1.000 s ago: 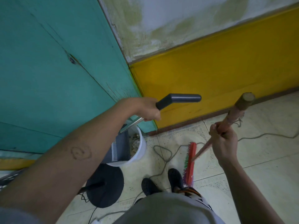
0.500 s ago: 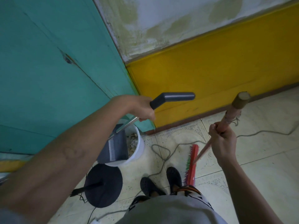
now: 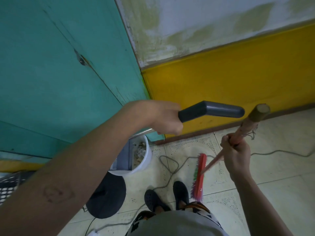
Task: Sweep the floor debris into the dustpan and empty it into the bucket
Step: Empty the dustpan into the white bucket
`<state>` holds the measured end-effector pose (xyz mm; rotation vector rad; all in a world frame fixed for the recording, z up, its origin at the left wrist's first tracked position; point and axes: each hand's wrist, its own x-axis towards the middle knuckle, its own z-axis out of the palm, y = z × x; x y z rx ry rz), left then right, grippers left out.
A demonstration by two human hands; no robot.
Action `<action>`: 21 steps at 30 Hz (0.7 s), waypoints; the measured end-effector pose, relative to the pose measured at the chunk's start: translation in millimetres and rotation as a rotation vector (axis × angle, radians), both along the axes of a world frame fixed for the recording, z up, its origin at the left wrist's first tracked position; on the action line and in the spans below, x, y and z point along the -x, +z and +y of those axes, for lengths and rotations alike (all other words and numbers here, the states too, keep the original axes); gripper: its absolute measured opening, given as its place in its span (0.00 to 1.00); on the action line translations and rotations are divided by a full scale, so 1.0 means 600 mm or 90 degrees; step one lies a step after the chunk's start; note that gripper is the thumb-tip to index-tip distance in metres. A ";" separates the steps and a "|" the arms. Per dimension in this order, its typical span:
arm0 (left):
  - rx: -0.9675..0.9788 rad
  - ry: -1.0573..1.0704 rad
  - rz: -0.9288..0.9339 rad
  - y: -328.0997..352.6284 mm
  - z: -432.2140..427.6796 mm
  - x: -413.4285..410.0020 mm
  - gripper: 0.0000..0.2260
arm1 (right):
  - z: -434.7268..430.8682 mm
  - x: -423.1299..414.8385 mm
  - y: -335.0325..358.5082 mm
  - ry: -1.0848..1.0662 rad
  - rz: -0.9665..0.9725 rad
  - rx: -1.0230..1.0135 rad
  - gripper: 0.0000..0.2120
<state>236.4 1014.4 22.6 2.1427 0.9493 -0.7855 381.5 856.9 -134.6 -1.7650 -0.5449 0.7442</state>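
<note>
a teal door (image 3: 51,82) met a wall with a stained white upper part (image 3: 204,23) and a yellow band (image 3: 221,86) above a brown skirting (image 3: 221,128). a grey cord (image 3: 272,151) looped across the pale tiled floor (image 3: 272,181). a round black base (image 3: 106,198) stood near black shoes (image 3: 153,200). a dark mesh grille (image 3: 8,188) showed at the left edge.

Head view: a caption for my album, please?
Left hand holds dustpan over white bucket while right hand grips the broom.
</note>
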 end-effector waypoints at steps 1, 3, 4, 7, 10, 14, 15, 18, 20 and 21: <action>-0.006 0.003 -0.011 0.004 -0.001 -0.003 0.16 | 0.000 -0.002 0.000 -0.002 0.001 -0.003 0.13; -0.011 0.020 -0.026 0.005 -0.002 -0.004 0.17 | 0.003 -0.004 0.003 -0.002 -0.003 -0.004 0.13; -0.010 0.030 -0.023 -0.001 -0.002 -0.004 0.17 | 0.004 -0.005 0.003 0.000 -0.006 0.001 0.13; 0.006 0.042 0.022 -0.032 0.000 -0.005 0.16 | 0.002 -0.006 0.003 -0.003 0.011 0.004 0.13; 0.024 0.062 0.043 -0.060 -0.002 -0.001 0.14 | -0.003 -0.011 0.004 0.008 0.020 0.004 0.14; 0.029 0.060 0.043 -0.063 0.000 0.002 0.13 | -0.009 -0.014 0.005 0.006 0.024 0.009 0.14; 0.028 0.055 0.044 -0.058 0.000 0.001 0.14 | -0.009 -0.015 0.007 0.007 0.022 0.007 0.14; 0.019 0.038 0.037 -0.041 0.002 -0.006 0.14 | -0.006 -0.015 0.008 0.014 0.011 0.007 0.14; 0.007 0.034 0.018 -0.026 0.006 -0.007 0.13 | -0.009 -0.014 0.007 0.013 0.009 0.010 0.13; 0.001 0.039 0.004 -0.021 0.010 -0.007 0.13 | -0.010 -0.014 0.006 0.010 0.008 0.014 0.13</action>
